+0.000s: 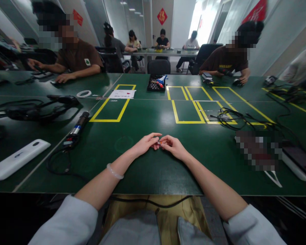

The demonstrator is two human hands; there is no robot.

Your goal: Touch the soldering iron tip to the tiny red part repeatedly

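My left hand [146, 143] and my right hand [173, 146] meet fingertip to fingertip just above the green table [153, 170]. Both are closed in a pinch around a small piece [159, 143] with a bit of orange and a pale, greyish part. It is too small to name, and the fingers cover most of it. The left index finger reaches out over the right fingertips. A pale bangle [114, 172] circles my left wrist.
A black tray [150, 87] with coloured items stands ahead, beyond yellow tape outlines [190, 121]. Left are a cylindrical device [78, 127], a white case [19, 160] and a tape roll [83, 93]. Right lie cables [228, 115] and a phone-like device [299, 158]. People sit opposite.
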